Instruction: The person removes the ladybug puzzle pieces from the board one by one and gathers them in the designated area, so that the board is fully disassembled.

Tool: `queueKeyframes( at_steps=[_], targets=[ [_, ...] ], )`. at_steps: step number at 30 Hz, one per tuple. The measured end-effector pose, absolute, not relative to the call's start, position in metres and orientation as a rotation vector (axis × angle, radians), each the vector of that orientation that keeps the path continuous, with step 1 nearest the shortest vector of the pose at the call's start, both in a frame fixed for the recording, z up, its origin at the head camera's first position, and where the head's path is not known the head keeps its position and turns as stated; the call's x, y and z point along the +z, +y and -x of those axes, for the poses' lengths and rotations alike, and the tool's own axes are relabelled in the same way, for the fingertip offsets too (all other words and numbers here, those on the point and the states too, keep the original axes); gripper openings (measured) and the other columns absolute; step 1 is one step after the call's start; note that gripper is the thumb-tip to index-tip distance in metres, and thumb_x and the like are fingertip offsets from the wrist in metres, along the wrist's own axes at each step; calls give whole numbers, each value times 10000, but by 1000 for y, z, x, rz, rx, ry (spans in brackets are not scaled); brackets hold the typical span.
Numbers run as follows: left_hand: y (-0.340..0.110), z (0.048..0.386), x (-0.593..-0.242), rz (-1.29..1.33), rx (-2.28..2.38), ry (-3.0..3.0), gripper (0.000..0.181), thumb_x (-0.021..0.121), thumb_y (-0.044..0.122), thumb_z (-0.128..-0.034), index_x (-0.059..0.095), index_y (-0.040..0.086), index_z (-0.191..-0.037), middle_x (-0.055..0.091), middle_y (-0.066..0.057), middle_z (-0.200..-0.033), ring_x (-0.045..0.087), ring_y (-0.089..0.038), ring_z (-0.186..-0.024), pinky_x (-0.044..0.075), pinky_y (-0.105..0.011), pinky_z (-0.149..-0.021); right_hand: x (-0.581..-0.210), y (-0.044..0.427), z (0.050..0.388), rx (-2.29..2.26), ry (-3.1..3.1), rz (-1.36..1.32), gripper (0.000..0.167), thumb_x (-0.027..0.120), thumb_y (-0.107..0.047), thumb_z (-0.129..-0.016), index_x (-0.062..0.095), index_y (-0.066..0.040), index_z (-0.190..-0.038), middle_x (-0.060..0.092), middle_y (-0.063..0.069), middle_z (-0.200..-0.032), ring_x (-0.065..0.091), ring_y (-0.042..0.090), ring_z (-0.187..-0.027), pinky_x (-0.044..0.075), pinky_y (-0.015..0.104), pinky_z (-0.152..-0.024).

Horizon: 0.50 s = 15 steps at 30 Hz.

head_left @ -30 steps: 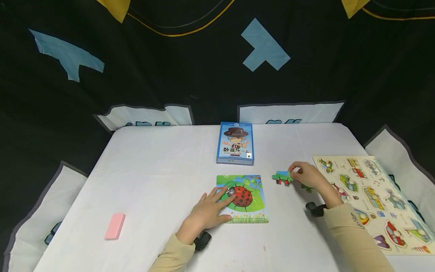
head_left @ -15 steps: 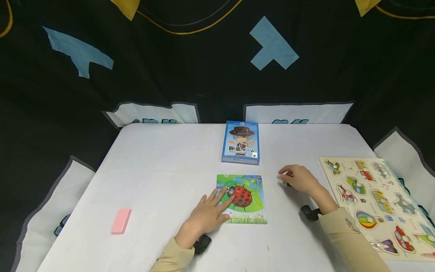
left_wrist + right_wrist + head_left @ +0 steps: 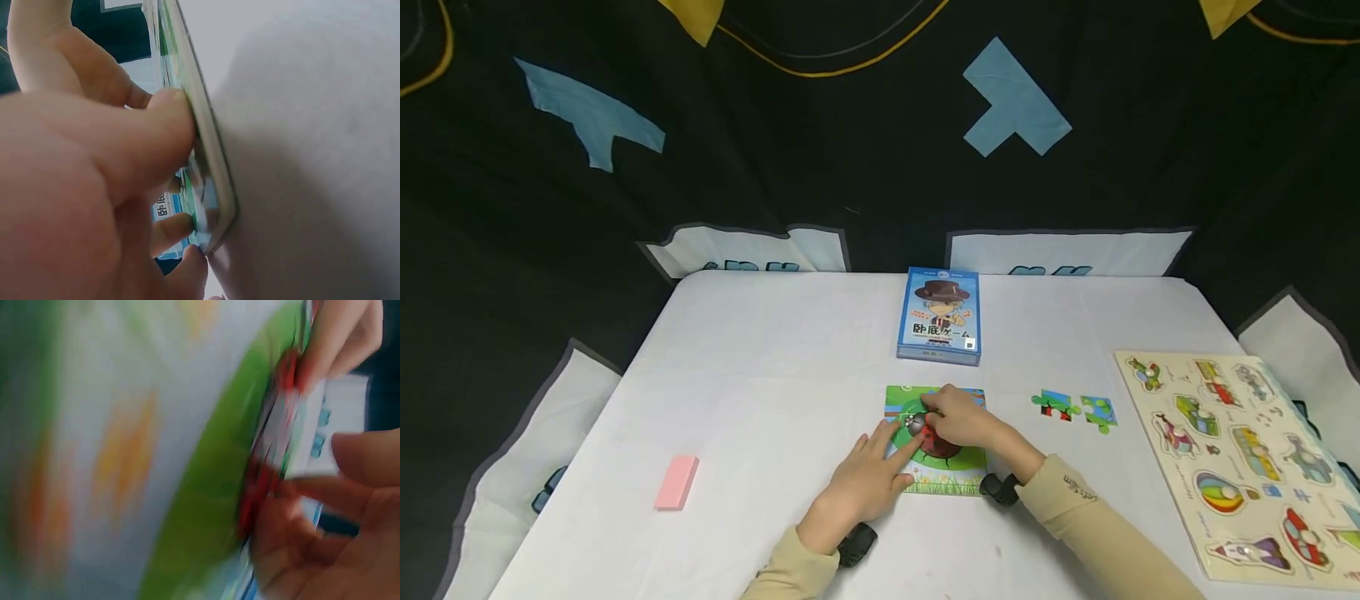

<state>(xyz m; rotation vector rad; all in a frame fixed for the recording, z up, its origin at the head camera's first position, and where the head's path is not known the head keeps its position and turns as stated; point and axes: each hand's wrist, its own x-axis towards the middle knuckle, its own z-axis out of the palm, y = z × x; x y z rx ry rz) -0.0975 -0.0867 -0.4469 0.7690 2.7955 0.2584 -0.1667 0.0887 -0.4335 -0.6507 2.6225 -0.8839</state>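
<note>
A square ladybug puzzle board (image 3: 943,479) lies flat at the middle front of the table. My left hand (image 3: 863,483) rests on its left side with fingers spread; in the left wrist view the thumb (image 3: 165,128) lies on its border. From the right, my right hand (image 3: 962,417) reaches over the board, fingers bent, fingertips on the ladybug. In the blurred right wrist view its fingers (image 3: 278,519) meet the red drawing; whether they pinch a small piece is unclear. Two loose puzzle pieces, one partly red (image 3: 1055,404), one green and blue (image 3: 1099,411), lie to the right.
Behind the board stands a blue card-game box (image 3: 938,317). A large wooden picture-puzzle board (image 3: 1172,475) lies at the table's right edge. The pink block (image 3: 677,482) is at the left. A dark cloth (image 3: 850,133) hangs behind the table.
My right hand has moved left from beside the loose pieces onto the ladybug board, uncovering both pieces. My left hand has stayed on the board. The head view has shifted slightly.
</note>
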Motion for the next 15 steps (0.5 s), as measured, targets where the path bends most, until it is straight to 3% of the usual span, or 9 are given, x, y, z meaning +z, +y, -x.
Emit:
queueKeyframes(
  at_steps=[3, 4, 6, 10, 15],
  targets=[
    [-87, 97, -448, -763, 272, 2799, 513, 444, 354, -941, 317, 229, -1422, 197, -124, -1430, 199, -231, -1329, 208, -430, -1059, -437, 82, 166, -896, 2616, 671, 179, 510, -67, -890, 605, 66, -963, 582, 188, -892, 510, 317, -893, 457, 444, -719],
    [-87, 97, -448, -764, 276, 2801, 510, 442, 352, -942, 320, 228, -1421, 198, -128, -1426, 203, -231, -1327, 207, -429, -1060, -437, 81, 166, -933, 2599, 637, 178, 515, -69, -882, 602, 69, -956, 578, 173, -871, 506, 312, -884, 455, 444, -718],
    [-87, 98, -448, -765, 292, 2805, 506, 443, 348, -942, 327, 224, -1419, 203, -131, -1418, 212, -233, -1322, 205, -430, -1060, -438, 80, 166, -1052, 2527, 531, 192, 521, -80, -880, 599, 64, -981, 576, 159, -891, 506, 308, -905, 454, 449, -749],
    [-88, 97, -447, -761, 306, 2807, 502, 454, 342, -938, 343, 221, -1412, 215, -136, -1401, 229, -239, -1314, 208, -428, -1060, -440, 83, 164, -1310, 2359, 299, 437, 535, -100, -881, 456, 86, -1268, 520, 204, -1177, 464, 356, -1098, 391, 522, -900],
    [-89, 97, -447, -757, 281, 2798, 504, 452, 351, -939, 339, 227, -1414, 205, -140, -1408, 219, -239, -1318, 202, -414, -1064, -442, 84, 165, -1431, 2329, 223, 400, 570, -101, -876, 469, 12, -1246, 513, 160, -1176, 477, 316, -1056, 416, 482, -869]
  ],
)
